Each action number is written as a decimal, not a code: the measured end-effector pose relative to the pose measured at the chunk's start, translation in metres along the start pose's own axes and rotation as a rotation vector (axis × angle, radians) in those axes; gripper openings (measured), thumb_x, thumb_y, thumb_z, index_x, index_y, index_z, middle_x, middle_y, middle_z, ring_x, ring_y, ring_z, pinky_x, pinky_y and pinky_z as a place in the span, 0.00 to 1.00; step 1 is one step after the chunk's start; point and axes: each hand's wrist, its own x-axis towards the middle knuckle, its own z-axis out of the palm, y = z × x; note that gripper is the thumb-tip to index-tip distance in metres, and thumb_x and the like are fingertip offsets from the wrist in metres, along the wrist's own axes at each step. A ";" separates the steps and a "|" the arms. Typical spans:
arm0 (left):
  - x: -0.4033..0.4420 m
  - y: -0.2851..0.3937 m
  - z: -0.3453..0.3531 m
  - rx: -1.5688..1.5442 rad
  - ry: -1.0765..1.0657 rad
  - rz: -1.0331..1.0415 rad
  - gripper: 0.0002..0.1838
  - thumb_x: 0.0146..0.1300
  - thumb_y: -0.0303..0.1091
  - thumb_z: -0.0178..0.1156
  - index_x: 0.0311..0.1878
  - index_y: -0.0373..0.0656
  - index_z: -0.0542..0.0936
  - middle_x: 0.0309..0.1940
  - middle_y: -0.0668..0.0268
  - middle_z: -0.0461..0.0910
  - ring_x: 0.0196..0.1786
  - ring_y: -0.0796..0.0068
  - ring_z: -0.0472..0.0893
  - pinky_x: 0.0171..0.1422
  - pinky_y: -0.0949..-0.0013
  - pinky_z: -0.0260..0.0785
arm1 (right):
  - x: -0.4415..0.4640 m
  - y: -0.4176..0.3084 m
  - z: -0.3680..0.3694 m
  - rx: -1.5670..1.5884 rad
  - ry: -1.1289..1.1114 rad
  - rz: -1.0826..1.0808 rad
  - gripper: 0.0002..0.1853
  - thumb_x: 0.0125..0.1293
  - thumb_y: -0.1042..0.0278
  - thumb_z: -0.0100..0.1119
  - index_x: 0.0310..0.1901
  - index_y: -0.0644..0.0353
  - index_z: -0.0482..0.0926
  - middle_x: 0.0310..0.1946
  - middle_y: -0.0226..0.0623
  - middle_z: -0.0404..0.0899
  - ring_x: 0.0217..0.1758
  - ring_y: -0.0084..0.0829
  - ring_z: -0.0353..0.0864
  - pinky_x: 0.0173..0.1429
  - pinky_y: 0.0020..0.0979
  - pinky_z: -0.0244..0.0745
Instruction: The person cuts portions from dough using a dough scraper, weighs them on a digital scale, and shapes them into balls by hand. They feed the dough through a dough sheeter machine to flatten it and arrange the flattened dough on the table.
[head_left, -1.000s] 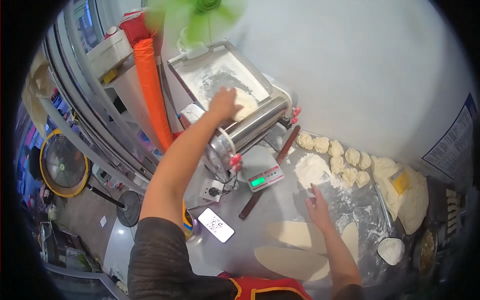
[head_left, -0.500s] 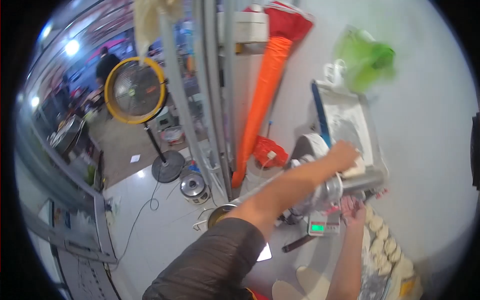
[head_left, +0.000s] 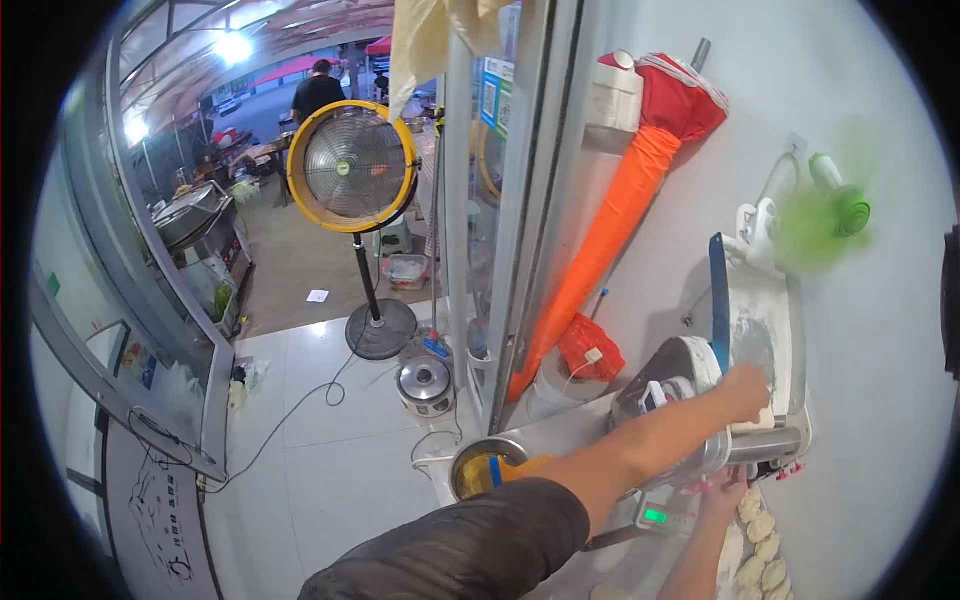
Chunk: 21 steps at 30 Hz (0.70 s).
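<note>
My left hand reaches over a dough rolling machine and rests at the lower end of its floury feed tray. Its fingers are curled down around something whitish that looks like dough, mostly hidden under them. My right hand is below the metal roller, palm turned up and fingers apart; the fingertips are partly hidden by the machine. A scale with a lit green display is left of my right wrist. Pale dough pieces lie in rows to the right of that wrist.
A steel bowl with yellow contents stands left of my left arm. A blurred green fan is above the tray. An orange umbrella cover leans by the glass door frame. A yellow floor fan, a pot and a cable are on the floor.
The view has swung left and up, so everything sits further right and lower. My left hand stays at the tray's lower end, and my right hand stays below the roller.
</note>
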 end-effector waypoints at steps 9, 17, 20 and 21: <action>0.004 -0.001 0.016 0.078 0.104 0.016 0.14 0.55 0.48 0.62 0.42 0.57 0.84 0.49 0.67 0.77 0.60 0.65 0.70 0.61 0.59 0.62 | 0.051 0.028 -0.066 -0.228 -0.055 -0.256 0.33 0.62 0.73 0.50 0.69 0.52 0.54 0.62 0.51 0.62 0.40 0.43 0.77 0.26 0.34 0.70; 0.001 0.000 0.014 0.116 0.107 0.043 0.16 0.55 0.49 0.63 0.44 0.53 0.84 0.47 0.66 0.79 0.57 0.64 0.72 0.59 0.61 0.62 | 0.009 0.034 -0.005 -0.264 0.209 -0.353 0.32 0.65 0.64 0.48 0.71 0.44 0.53 0.66 0.46 0.59 0.32 0.40 0.78 0.18 0.31 0.72; 0.003 0.001 0.009 0.063 -0.006 0.010 0.17 0.54 0.50 0.64 0.44 0.53 0.83 0.51 0.65 0.77 0.63 0.63 0.68 0.65 0.58 0.58 | 0.006 0.021 -0.002 -0.136 0.197 -0.166 0.27 0.68 0.59 0.50 0.67 0.52 0.59 0.64 0.40 0.64 0.51 0.36 0.72 0.48 0.38 0.68; 0.003 0.000 0.012 0.071 0.035 0.017 0.18 0.53 0.50 0.64 0.43 0.52 0.84 0.48 0.65 0.79 0.61 0.64 0.70 0.63 0.59 0.59 | 0.011 0.017 -0.014 -0.070 0.161 -0.104 0.27 0.69 0.60 0.50 0.67 0.54 0.60 0.63 0.39 0.65 0.55 0.36 0.71 0.54 0.39 0.68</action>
